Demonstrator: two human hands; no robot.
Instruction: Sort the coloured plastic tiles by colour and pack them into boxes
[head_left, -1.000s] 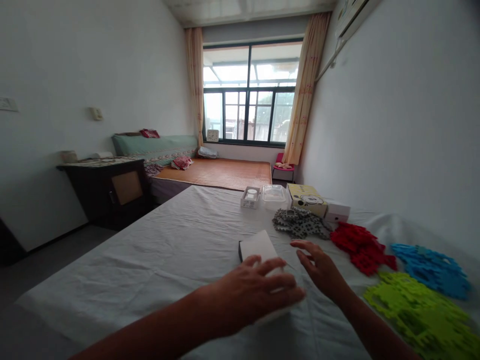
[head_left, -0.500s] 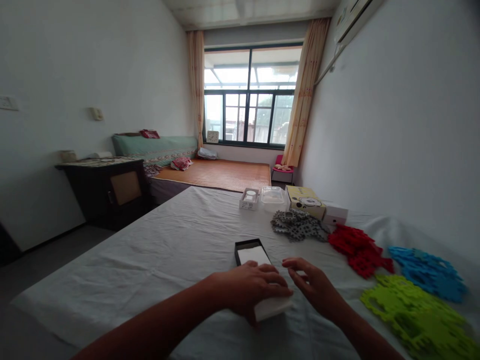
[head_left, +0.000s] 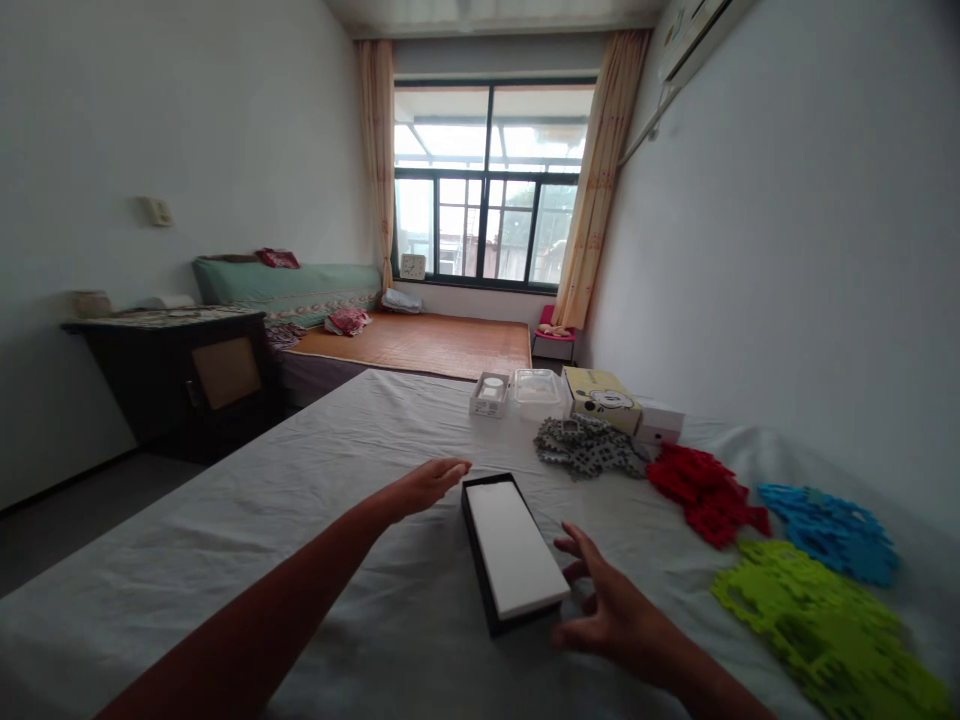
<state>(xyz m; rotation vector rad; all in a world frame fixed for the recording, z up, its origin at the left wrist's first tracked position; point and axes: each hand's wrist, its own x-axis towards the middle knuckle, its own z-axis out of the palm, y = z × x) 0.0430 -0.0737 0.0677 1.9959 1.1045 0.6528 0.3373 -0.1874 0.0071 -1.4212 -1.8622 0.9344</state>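
A long black box (head_left: pixel 512 549) with a white inside lies on the white sheet of the bed (head_left: pixel 300 520) in front of me. My left hand (head_left: pixel 427 484) hovers just left of the box's far end, fingers stretched out and together, holding nothing. At the box's near right corner, my right hand (head_left: pixel 607 610) has its fingers spread and curled toward the box edge, nothing in them. No lid shows on the box.
Foam puzzle mats lie to the right: grey patterned (head_left: pixel 589 446), red (head_left: pixel 701 488), blue (head_left: pixel 829 518), lime green (head_left: pixel 825 625). Small boxes stand beyond: white (head_left: pixel 488 393), clear plastic (head_left: pixel 536 386), yellow (head_left: pixel 600 398), white (head_left: pixel 658 422). A dark cabinet (head_left: pixel 176 375) and a low bed with an orange mat (head_left: pixel 420 343) are farther back.
My left hand lifted off the box and moved out to its left. The box now lies uncovered with its white inside showing. My right hand drew back to the near corner.
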